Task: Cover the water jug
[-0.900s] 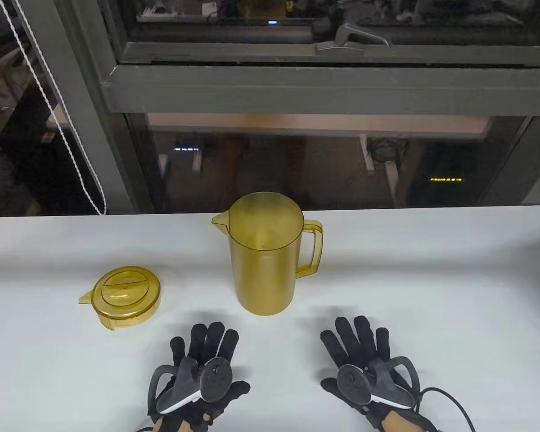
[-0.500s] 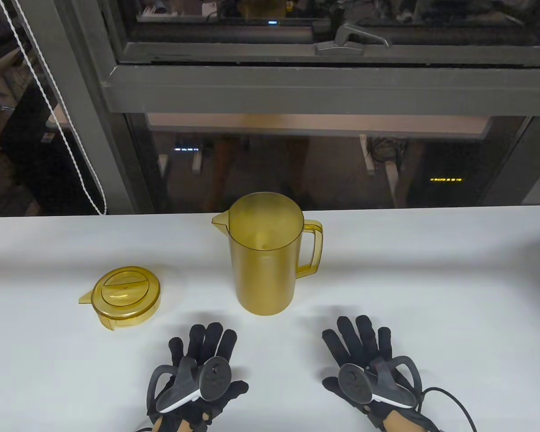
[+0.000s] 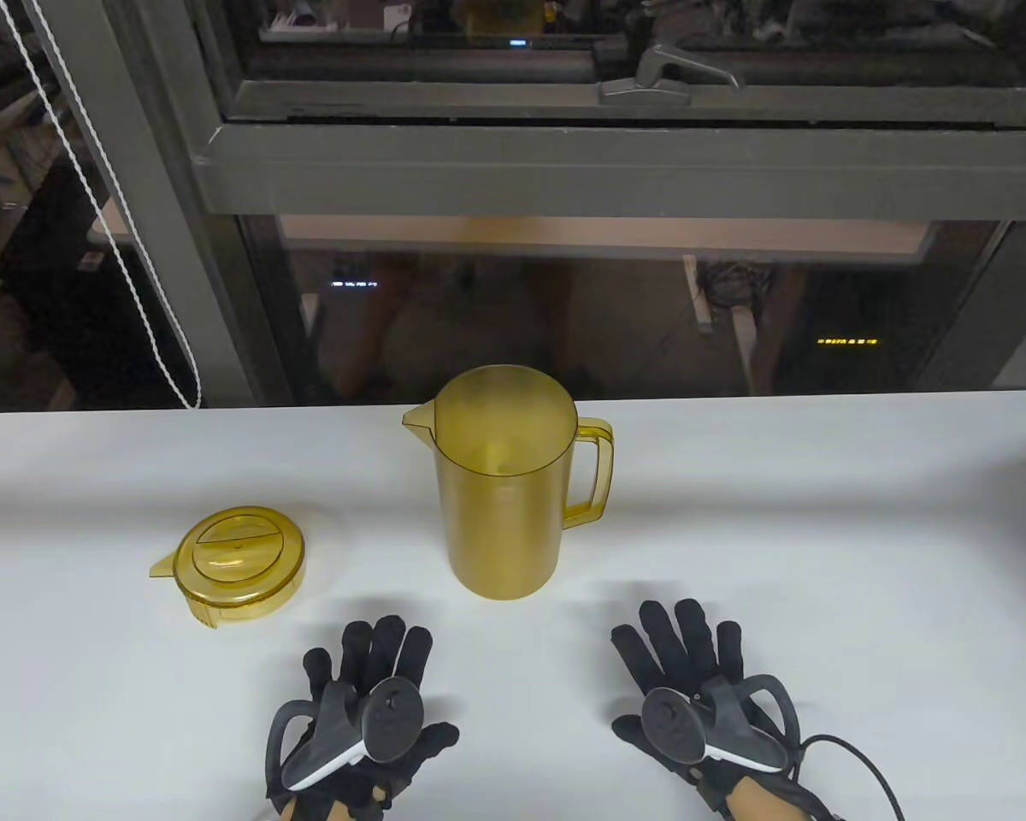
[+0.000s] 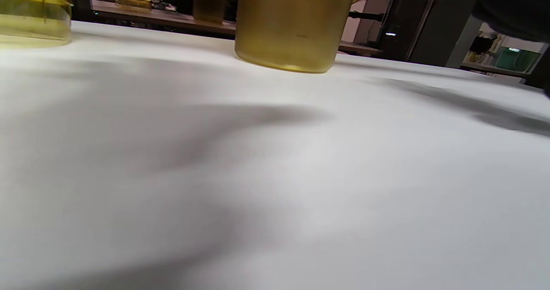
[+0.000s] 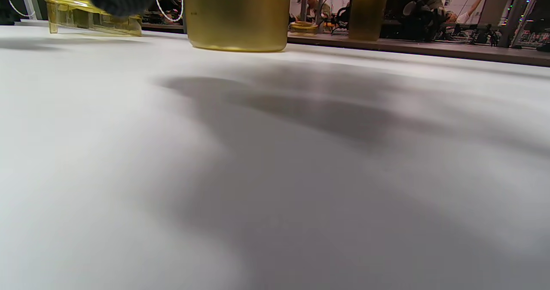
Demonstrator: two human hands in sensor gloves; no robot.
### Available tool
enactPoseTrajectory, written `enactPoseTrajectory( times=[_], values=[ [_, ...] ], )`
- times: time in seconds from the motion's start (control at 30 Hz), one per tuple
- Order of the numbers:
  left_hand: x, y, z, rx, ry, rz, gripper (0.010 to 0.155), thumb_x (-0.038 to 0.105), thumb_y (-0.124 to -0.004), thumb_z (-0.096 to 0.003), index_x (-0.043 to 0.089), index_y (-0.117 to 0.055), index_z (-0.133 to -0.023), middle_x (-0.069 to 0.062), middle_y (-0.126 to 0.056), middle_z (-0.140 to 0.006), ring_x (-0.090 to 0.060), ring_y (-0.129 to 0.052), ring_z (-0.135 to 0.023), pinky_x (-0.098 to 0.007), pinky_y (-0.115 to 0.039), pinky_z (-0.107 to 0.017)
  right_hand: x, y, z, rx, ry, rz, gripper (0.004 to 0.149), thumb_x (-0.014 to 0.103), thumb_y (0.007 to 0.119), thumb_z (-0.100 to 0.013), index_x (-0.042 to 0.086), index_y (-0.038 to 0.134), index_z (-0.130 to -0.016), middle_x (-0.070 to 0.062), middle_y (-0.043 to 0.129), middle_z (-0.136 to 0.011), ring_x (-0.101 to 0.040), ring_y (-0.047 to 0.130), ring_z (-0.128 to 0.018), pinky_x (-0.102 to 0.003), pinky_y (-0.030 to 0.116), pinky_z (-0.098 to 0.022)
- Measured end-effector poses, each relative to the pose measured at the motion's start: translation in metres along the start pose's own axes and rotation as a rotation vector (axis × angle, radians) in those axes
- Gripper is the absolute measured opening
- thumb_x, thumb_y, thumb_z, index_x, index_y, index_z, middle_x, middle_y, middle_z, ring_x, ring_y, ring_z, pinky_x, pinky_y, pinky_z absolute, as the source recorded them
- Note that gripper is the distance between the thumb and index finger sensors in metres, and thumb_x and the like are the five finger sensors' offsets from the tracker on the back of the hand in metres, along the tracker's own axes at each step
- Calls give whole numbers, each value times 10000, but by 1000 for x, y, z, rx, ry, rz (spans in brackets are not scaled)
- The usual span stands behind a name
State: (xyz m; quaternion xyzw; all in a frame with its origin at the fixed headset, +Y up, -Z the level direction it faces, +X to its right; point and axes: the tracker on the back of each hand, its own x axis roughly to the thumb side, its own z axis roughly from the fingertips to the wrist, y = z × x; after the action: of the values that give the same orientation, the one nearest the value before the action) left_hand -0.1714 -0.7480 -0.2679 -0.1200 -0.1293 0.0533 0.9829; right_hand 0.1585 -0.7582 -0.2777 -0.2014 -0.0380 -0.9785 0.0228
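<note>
Nothing started yet, by the look of it. Both hands, left (image 3: 368, 693) and right (image 3: 692, 676), flat and empty on the counter (image 3: 821, 530), fingers spread. Jug (image 3: 503, 479) upright mid-counter, mouth uncovered; lid (image 3: 238, 566) apart, to its left. Next, probably: left reach to grip lid, then lift over jug, spouts aligned.

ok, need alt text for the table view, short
A translucent amber plastic jug stands upright and uncovered on a white table, handle to the right, its matching round amber lid lying apart to the left. Two black-gloved hands, left hand and right hand, rest near the front edge, fingers straight, holding nothing.
</note>
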Motion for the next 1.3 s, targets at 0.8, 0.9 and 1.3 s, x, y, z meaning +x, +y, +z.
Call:
enactPoseTrajectory(
  times=[0.8,0.9,1.3],
  values=[
    [-144,88,-100,20,339,48,941,626,-647,-410,321,-21,-1043,-75,70,-1155,-392,36,-1067,-732,-95,-736,-15,-10,7,-36,65,-18,960,659,653,-459,280,-20,-1031,-140,13,-1157,-548,93,-1059,-778,188,-694],
    [-158,88,-107,21,362,50,924,600,-668,-411,317,-71,-1057,-70,41,-1164,-384,-2,-1083,-723,-132,-760,-15,-10,6,-38,68,-10,961,659,653,-458,280,-20,-1030,-140,15,-1157,-547,95,-1059,-777,189,-695],
    [-190,80,-125,7,441,15,567,321,-735,-462,262,-603,-1010,-54,-551,-1150,-340,-525,-1096,-651,-446,-797,-22,-6,6,-17,94,2,957,652,657,-459,280,-15,-1029,-137,14,-1155,-548,98,-1058,-774,192,-696]
  ],
)
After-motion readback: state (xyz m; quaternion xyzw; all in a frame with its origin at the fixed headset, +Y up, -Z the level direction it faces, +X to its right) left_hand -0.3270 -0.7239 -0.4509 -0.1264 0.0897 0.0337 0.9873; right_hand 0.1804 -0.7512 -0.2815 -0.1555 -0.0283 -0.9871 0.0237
